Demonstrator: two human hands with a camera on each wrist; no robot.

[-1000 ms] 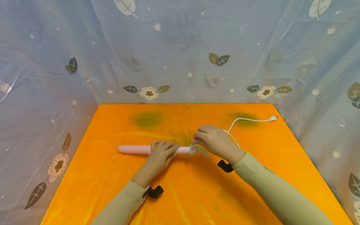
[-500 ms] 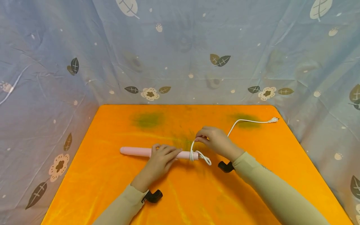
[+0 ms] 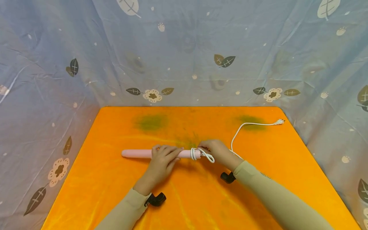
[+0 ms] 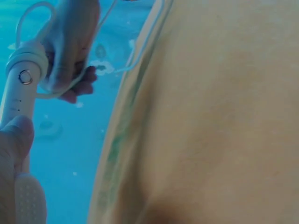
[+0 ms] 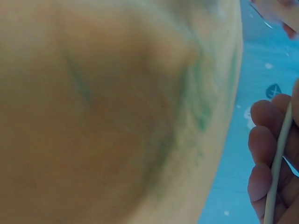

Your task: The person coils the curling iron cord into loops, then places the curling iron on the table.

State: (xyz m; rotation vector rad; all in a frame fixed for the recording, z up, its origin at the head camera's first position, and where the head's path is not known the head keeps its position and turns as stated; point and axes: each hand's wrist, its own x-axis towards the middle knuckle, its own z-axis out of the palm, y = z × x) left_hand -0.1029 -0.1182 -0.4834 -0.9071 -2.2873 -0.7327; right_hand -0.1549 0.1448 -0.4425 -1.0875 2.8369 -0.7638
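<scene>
A slim pink hair iron (image 3: 136, 153) lies crosswise on the orange table, its rounded end to the left. My left hand (image 3: 162, 161) grips it around the middle. White cord (image 3: 193, 154) is wound in several turns around its right end, with a small loose loop beside that end. My right hand (image 3: 219, 152) holds the cord just right of the wraps. In the left wrist view, a round button (image 4: 25, 77) shows below the wraps. The right wrist view shows the cord running across the curled fingers (image 5: 261, 144) of my right hand.
The cord's free part runs behind my right hand to a white plug (image 3: 279, 122) near the table's (image 3: 184, 198) back right corner. A patterned grey-blue curtain (image 3: 178, 57) encloses the back and sides. Black wrist mounts (image 3: 156, 199) sit at both wrists.
My right hand has brought the cord over and down around the hair iron's end, and now sits lower and closer to it. My left hand keeps its hold with little movement.
</scene>
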